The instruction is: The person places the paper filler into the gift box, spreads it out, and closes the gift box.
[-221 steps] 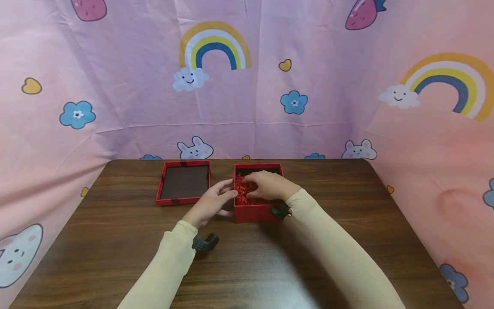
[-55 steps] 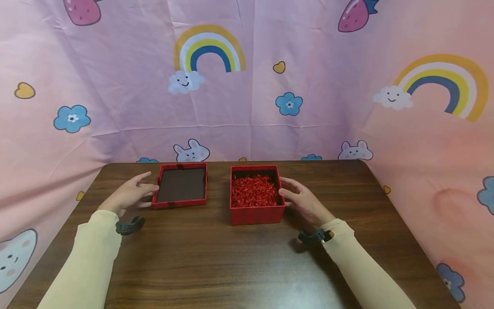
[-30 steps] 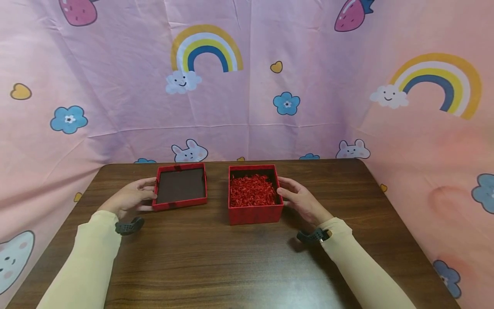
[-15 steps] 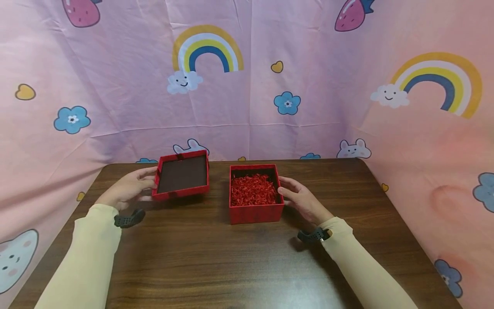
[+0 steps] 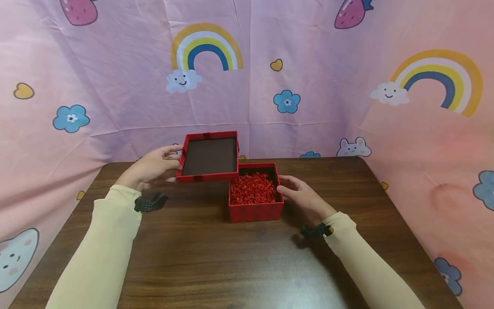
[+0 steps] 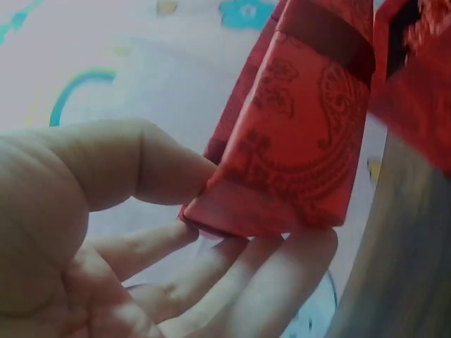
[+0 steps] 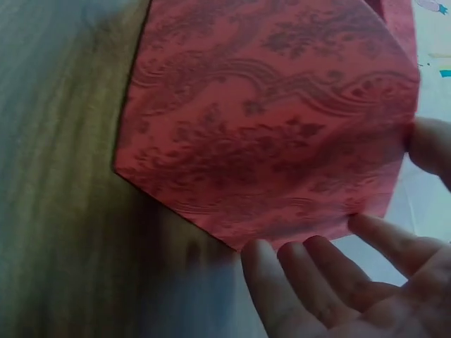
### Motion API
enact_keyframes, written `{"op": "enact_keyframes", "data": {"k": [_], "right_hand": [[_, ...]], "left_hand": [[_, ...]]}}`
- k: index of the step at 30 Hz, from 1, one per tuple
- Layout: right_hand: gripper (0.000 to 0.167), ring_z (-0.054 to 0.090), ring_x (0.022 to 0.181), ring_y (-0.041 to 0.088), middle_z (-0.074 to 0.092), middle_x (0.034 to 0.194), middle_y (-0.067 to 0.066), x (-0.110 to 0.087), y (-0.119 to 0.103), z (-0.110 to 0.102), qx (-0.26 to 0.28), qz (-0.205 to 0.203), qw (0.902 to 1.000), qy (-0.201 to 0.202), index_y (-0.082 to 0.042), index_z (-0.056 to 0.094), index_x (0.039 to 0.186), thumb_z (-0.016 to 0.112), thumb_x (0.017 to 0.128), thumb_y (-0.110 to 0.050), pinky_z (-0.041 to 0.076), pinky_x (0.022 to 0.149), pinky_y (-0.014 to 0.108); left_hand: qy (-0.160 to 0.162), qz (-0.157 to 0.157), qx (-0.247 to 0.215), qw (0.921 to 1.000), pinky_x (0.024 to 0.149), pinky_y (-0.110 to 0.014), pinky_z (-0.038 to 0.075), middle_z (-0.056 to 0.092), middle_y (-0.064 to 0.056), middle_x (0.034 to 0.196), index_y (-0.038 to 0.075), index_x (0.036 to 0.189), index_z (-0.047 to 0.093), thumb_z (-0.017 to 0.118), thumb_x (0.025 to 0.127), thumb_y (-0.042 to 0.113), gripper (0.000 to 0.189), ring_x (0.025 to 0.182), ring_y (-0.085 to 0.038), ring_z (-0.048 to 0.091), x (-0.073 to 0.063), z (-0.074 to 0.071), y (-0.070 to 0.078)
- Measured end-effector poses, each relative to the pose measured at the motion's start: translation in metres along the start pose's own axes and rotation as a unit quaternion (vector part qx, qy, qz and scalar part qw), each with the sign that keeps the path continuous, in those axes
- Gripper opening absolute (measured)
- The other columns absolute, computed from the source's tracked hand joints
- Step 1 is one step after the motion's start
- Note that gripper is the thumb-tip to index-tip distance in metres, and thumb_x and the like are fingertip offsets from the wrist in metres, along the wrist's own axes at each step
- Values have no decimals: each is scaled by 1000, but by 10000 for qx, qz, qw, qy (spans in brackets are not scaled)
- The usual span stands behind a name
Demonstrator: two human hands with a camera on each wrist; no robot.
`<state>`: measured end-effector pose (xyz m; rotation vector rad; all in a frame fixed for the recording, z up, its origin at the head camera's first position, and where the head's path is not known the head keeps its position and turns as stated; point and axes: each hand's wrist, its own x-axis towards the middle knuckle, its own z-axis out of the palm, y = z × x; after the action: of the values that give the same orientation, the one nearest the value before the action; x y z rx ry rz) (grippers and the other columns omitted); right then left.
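My left hand (image 5: 156, 165) holds the red box lid (image 5: 210, 156) by its left edge, thumb against one side and fingers beneath. The lid is up off the table, its dark inside facing me. In the left wrist view, the lid (image 6: 296, 127) shows an embossed pattern and a dark red ribbon. Its lower right corner overlaps the back left of the red gift box (image 5: 256, 212). Red shredded paper (image 5: 252, 189) fills the box. My right hand (image 5: 302, 197) rests its extended fingertips and thumb on the box's right side, patterned in the right wrist view.
The box stands on a dark wood-grain table (image 5: 216, 266). Behind and beside the table hangs a pink and lilac cloth (image 5: 316, 86) printed with rainbows and flowers. Dark wrist straps (image 5: 150, 202) sit on both wrists.
My right hand has left the shredded paper for the box's right side. The left hand has taken the lid, lifted it off the table and carried it right to the box.
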<state>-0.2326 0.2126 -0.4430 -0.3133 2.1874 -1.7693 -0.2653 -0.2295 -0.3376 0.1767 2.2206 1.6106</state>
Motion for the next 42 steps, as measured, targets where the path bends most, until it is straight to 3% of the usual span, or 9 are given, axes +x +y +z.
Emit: {"op": "enact_keyframes", "data": {"k": [3,7,13,18,21,27,32,37,42], "right_hand": [[59,54,135,38,51,151,19,1,-8,-1,-1010,-450,9936,224,-5,47,151,68,102,-30,48,110,54],[51,56,132,36,55,146,16,4,-27,2,-2038,-1083,9696,809,-5,53,146,67,102,-26,47,109,56],[48,58,126,36,57,142,21,12,-62,8,-1223,-1079,9817,982,-2,52,147,58,107,-28,53,101,55],[53,57,117,38,58,138,20,17,-83,8,-675,-478,9902,1121,-4,52,149,54,108,-39,59,82,31],[53,59,107,38,60,132,19,18,-87,8,-687,-352,9905,1138,-4,53,149,56,107,-38,57,77,25],[53,58,112,27,60,133,13,15,-86,6,-1571,-501,9757,1441,-10,59,146,60,103,-40,54,95,43],[56,58,111,29,60,125,12,9,-86,4,-1945,-666,9654,1606,-11,59,147,62,101,-42,50,90,43],[57,65,112,33,62,132,16,3,-85,2,-1378,-767,9762,1488,-12,51,154,61,103,-37,57,94,49],[56,62,121,35,61,139,18,-4,-80,-1,-1216,-994,9757,1527,-12,47,156,59,105,-31,49,104,53]], "left_hand": [[-37,-89,-37,9999,84,-39,62,39,-22,159,14,166,18,56,102,5,75,103,-14,70,2,17,16],[-55,-139,-44,9999,84,-38,62,46,-23,153,12,166,20,55,102,6,73,110,-21,67,9,36,29],[-71,-64,146,9998,91,-47,60,39,-23,159,13,166,20,54,103,8,71,130,-35,54,20,61,40],[101,38,136,9998,91,-50,60,36,-25,161,10,166,18,56,99,5,77,132,-39,54,26,81,47],[211,52,96,9997,89,-49,61,36,-25,161,6,166,14,56,97,4,81,131,-38,55,28,92,50],[420,290,430,9978,91,-49,60,40,-25,158,-4,162,21,54,98,5,72,131,-39,56,30,113,47],[797,1048,1372,9818,105,-49,52,50,-27,146,-4,160,28,56,97,2,69,132,-39,56,29,122,40],[1240,1648,1594,9654,101,-47,54,54,-21,132,7,162,31,63,96,0,74,119,-35,62,21,128,35],[1567,2140,1712,9489,97,-42,57,55,-15,129,19,163,34,69,96,7,76,115,-28,64,14,136,30]]}}
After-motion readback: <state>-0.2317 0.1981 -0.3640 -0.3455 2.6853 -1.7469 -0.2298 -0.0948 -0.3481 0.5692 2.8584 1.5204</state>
